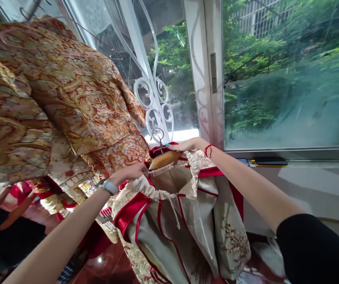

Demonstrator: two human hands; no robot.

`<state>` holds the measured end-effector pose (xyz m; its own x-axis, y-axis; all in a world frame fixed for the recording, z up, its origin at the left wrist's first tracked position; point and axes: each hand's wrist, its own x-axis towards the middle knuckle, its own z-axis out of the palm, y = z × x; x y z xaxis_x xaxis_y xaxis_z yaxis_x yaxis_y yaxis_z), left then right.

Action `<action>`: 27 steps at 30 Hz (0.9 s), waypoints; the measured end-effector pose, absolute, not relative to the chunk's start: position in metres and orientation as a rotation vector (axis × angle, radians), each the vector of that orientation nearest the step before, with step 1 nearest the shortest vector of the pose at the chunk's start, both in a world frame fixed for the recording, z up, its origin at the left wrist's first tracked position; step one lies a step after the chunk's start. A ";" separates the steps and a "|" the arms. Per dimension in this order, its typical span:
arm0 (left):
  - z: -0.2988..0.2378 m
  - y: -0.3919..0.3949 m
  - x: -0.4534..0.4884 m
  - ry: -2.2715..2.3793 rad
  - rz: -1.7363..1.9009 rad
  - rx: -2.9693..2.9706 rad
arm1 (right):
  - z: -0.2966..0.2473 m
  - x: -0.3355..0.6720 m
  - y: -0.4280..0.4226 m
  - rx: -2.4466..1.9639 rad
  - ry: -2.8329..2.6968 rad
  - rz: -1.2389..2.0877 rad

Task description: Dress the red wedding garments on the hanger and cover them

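Observation:
A cream garment (187, 221) with red trim, gold embroidery and a white drawstring neckline hangs in front of me on a wooden-coloured hanger (163, 161). The hanger's metal hook points up toward the window. My left hand (135, 170), with a pale band on its wrist, is closed on the gathered neckline at the hanger's left end; its fingertips are partly hidden. Over the hanger's right side, my right hand (190, 145) holds the other side of the neckline. It has a red cord bracelet and a teal nail, and most of its fingers are out of sight.
Gold-and-red brocade garments (77, 90) hang at the left. White scrolled ironwork (153, 86) rises before the window. A dark flat object (270, 161) lies on the sill (320, 163). At lower left is another person in black (12, 232), partly in view.

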<state>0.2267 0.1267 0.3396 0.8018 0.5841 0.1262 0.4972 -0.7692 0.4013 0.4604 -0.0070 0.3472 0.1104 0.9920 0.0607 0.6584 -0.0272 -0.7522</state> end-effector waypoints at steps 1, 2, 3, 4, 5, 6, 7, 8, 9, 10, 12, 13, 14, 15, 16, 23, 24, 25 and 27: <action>0.340 0.123 0.222 0.809 0.328 2.659 | 0.347 0.460 -0.009 -1.773 -1.566 0.695; 0.340 0.118 0.218 0.810 0.346 2.693 | 0.347 0.460 -0.010 -1.799 -1.515 0.742; 0.340 0.113 0.215 0.833 0.423 2.721 | 0.347 0.459 -0.012 -1.828 -1.476 0.779; 0.341 0.108 0.212 0.871 0.544 2.737 | 0.346 0.458 -0.013 -1.844 -1.452 0.762; 0.342 0.102 0.211 0.912 0.682 2.729 | 0.345 0.457 -0.015 -1.846 -1.444 0.726; 0.343 0.097 0.211 0.944 0.819 2.688 | 0.343 0.456 -0.017 -1.834 -1.444 0.688; 0.344 0.092 0.211 0.962 0.927 2.622 | 0.340 0.455 -0.019 -1.814 -1.443 0.653; 0.346 0.088 0.211 0.971 1.002 2.545 | 0.337 0.454 -0.020 -1.790 -1.441 0.620; 0.348 0.084 0.210 0.975 1.062 2.485 | 0.333 0.452 -0.022 -1.766 -1.439 0.589; 0.349 0.081 0.208 0.973 1.105 2.459 | 0.329 0.450 -0.023 -1.734 -1.429 0.551; 0.350 0.077 0.201 0.951 1.084 2.548 | 0.321 0.447 -0.025 -1.639 -1.381 0.456; 0.348 0.076 0.196 0.932 1.015 2.638 | 0.318 0.445 -0.025 -1.586 -1.344 0.416; 0.345 0.075 0.190 0.898 0.924 2.723 | 0.314 0.443 -0.025 -1.539 -1.304 0.393; 0.340 0.074 0.184 0.853 0.824 2.785 | 0.311 0.442 -0.025 -1.503 -1.269 0.385; 0.334 0.072 0.180 0.823 0.758 2.820 | 0.309 0.441 -0.024 -1.483 -1.250 0.389; 0.279 0.034 0.177 1.557 1.468 2.632 | 0.305 0.436 -0.024 -1.470 -1.241 0.329; 0.278 0.030 0.176 1.577 1.464 2.579 | 0.305 0.431 -0.028 -1.443 -1.207 0.279; 0.280 0.027 0.174 1.567 1.417 2.534 | 0.305 0.424 -0.033 -1.411 -1.164 0.185; 0.290 0.028 0.166 1.497 1.275 2.474 | 0.302 0.403 -0.047 -1.333 -1.101 -0.088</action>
<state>0.1662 0.0279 0.2895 0.2260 0.7339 0.6405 0.7491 -0.5513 0.3673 0.4028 -0.0473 0.3023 0.5276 0.5177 0.6735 0.6185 0.3094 -0.7223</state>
